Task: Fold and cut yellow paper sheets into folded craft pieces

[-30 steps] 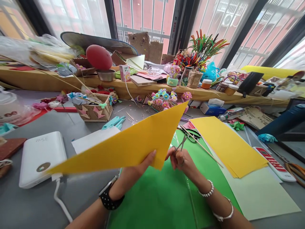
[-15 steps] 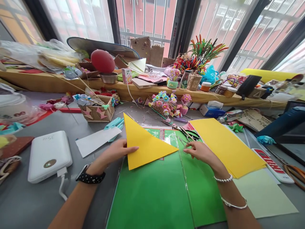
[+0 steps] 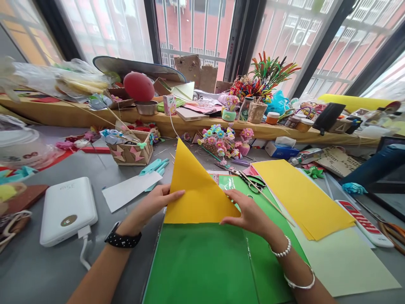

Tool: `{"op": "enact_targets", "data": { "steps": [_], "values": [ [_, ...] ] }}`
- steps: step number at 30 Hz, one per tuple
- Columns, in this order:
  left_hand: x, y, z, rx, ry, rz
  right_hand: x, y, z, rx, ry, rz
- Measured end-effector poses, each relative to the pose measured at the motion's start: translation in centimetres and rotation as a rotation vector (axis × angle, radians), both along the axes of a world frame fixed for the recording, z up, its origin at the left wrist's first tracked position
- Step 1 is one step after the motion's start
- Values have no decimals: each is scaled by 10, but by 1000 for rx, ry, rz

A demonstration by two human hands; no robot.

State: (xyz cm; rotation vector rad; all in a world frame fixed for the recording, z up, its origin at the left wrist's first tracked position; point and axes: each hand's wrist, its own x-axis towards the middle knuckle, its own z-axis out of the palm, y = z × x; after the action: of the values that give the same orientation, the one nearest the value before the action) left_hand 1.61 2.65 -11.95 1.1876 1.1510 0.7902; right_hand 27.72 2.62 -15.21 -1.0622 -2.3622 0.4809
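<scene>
A folded yellow paper triangle [image 3: 198, 190] stands tilted up over a green folder [image 3: 202, 261], its point toward the windows. My left hand [image 3: 158, 200] pinches its left edge, thumb lying on the front face and fingers behind. At the lower right corner, my right hand [image 3: 249, 211] has its fingers behind the paper and its thumb at the bottom edge. A thin wooden stick [image 3: 272, 202] and black-handled scissors [image 3: 253, 179] lie just beyond my right hand. The back of the triangle is hidden.
More yellow paper sheets [image 3: 303, 198] and a pale green sheet [image 3: 351, 261] lie at the right. To the left are a white power bank [image 3: 69, 211] with a cable, a white paper strip [image 3: 131, 190] and a cardboard box [image 3: 133, 150]. Craft flowers [image 3: 218, 139] stand behind.
My right hand has moved left and taken the triangle's right corner. The triangle has turned, with its point higher and its bottom edge level. More of the wooden stick shows.
</scene>
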Motion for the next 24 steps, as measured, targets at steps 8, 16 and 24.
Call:
{"op": "enact_targets", "data": {
  "steps": [8,16,24],
  "values": [
    [2,0,-1,-48,-37,46,-1,-2,-1,38,-8,14],
    [6,-12,4,-171,-403,214,-6,-7,0,-67,143,82],
    [12,-14,-1,-94,-447,176,-10,-11,2,-335,385,126]
  ]
}}
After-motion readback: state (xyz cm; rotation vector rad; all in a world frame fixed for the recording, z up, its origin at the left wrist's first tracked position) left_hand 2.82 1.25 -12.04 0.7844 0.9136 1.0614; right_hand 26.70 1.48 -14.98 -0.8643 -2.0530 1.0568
